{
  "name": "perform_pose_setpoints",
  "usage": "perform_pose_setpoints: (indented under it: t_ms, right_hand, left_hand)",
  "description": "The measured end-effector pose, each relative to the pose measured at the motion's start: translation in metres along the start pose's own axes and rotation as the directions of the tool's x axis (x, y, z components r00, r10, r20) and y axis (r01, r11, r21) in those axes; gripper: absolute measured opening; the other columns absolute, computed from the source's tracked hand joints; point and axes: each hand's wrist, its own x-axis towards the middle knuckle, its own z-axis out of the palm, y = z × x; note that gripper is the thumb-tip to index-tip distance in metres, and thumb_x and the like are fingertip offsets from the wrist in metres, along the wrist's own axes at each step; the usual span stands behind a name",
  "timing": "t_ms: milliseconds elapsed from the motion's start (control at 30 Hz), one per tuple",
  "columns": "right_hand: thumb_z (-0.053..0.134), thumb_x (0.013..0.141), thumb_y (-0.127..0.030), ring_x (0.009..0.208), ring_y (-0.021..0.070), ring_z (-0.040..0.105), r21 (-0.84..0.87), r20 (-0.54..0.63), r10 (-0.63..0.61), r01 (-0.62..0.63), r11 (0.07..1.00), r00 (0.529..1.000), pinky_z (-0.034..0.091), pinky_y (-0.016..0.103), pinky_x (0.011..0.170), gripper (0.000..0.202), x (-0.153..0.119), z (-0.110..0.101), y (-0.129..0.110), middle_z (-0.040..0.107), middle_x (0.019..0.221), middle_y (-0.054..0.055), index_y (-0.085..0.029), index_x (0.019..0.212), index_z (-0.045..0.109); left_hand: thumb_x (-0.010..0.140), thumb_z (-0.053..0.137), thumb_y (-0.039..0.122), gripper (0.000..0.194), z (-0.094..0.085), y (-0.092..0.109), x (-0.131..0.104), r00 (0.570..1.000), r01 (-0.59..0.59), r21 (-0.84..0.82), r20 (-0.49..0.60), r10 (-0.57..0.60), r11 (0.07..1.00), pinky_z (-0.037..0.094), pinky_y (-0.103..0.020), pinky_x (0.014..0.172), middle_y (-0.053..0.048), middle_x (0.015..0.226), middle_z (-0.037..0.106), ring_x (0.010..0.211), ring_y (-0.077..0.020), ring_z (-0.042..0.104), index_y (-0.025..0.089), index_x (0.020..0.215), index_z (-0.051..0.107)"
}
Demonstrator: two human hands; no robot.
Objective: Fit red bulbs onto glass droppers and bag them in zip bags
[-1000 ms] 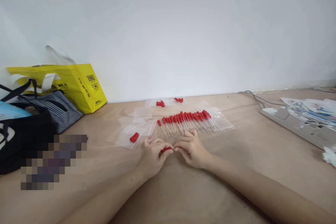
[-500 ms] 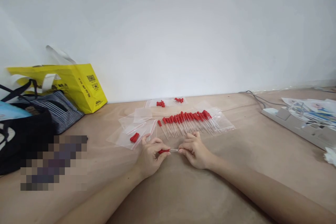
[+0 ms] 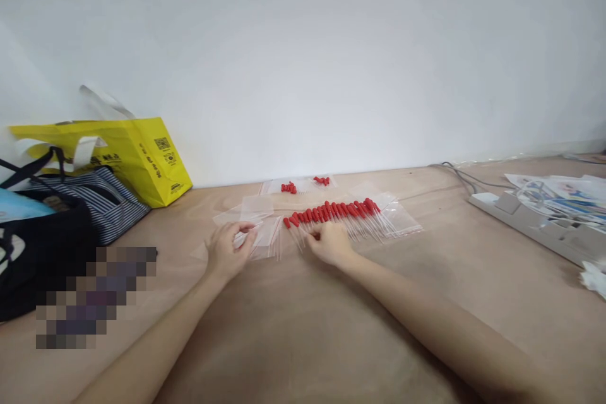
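My left hand (image 3: 230, 249) is over the clear zip bags, thumb and forefinger curved with a small gap between the tips. A red rubber bulb (image 3: 240, 240) shows in part between those fingers, mostly hidden by the hand. My right hand (image 3: 332, 243) is at the left part of a row of droppers (image 3: 341, 209), its fingers closed on the glass stem of a red-bulbed dropper (image 3: 294, 219). The droppers lie side by side, red bulbs toward the wall. Several bare glass tubes (image 3: 278, 247) rest between my hands.
Behind the row, another clear bag (image 3: 269, 187) carries small red pieces (image 3: 288, 188). A yellow bag (image 3: 165, 164), a striped pouch (image 3: 111, 199) and a black bag (image 3: 57, 246) stand at left. To the right lies a pale power strip (image 3: 525, 224) with grey cables (image 3: 457, 170).
My hands have parted from the dropper they held together. The right hand has brought it forward to the row; the left hand has moved left and forward over the bags and red bulbs.
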Motion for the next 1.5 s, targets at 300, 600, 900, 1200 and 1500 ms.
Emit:
perform_pose_setpoints:
  t_ms: [300,600,900,1200,1500]
  right_hand:
    - [0.042,0.079,-0.028,0.081,0.0197,0.056,-0.142,-0.183,0.151,-0.178,0.974,0.971,0.023,0.033,0.073,0.024,0.022,0.018,-0.009,0.066,0.076,0.007,-0.02,0.081,0.065]
    - [0.043,0.076,-0.032,0.077,0.0216,0.057,-0.206,-0.152,0.167,-0.197,0.959,0.974,0.023,0.035,0.074,0.025,0.021,0.018,-0.008,0.065,0.075,0.011,-0.014,0.084,0.059]
    - [0.048,0.072,-0.037,0.078,0.0227,0.057,-0.186,-0.001,0.083,-0.082,0.979,0.997,0.025,0.038,0.076,0.027,0.025,0.027,-0.048,0.066,0.077,0.011,-0.016,0.073,0.064]
    - [0.051,0.069,-0.027,0.081,0.0231,0.06,-0.152,0.196,0.229,-0.201,0.968,0.953,0.024,0.041,0.083,0.022,0.04,0.03,-0.06,0.066,0.086,0.013,-0.016,0.082,0.064]
    - [0.04,0.079,-0.035,0.077,0.0219,0.058,-0.125,0.114,0.066,-0.052,0.991,0.991,0.029,0.037,0.077,0.032,0.011,-0.004,-0.034,0.065,0.077,0.01,-0.015,0.07,0.062]
  left_hand:
    - [0.067,0.053,0.05,0.029,-0.003,-0.033,0.019,0.866,0.286,0.237,0.351,-0.356,0.929,0.037,-0.037,0.074,-0.003,0.088,0.066,0.087,-0.0261,0.057,0.024,0.076,0.062]
    - [0.064,0.055,0.049,0.03,-0.007,-0.024,0.019,0.817,0.298,0.286,0.417,-0.398,0.911,0.039,-0.034,0.069,-0.003,0.084,0.067,0.084,-0.0262,0.059,0.022,0.076,0.062]
    - [0.066,0.055,0.047,0.027,-0.007,-0.016,0.019,0.805,0.324,0.313,0.404,-0.434,0.893,0.038,-0.039,0.075,-0.003,0.084,0.068,0.088,-0.0278,0.059,0.023,0.075,0.063]
    - [0.069,0.053,0.044,0.024,-0.003,-0.017,0.018,0.847,0.307,0.291,0.351,-0.4,0.906,0.038,-0.04,0.075,-0.004,0.084,0.068,0.087,-0.0279,0.059,0.023,0.074,0.062]
    - [0.081,0.041,0.035,0.025,0.001,0.01,0.005,0.948,0.114,0.205,0.27,-0.168,0.972,0.029,-0.041,0.084,-0.002,0.102,0.064,0.098,-0.0251,0.053,0.028,0.091,0.063]
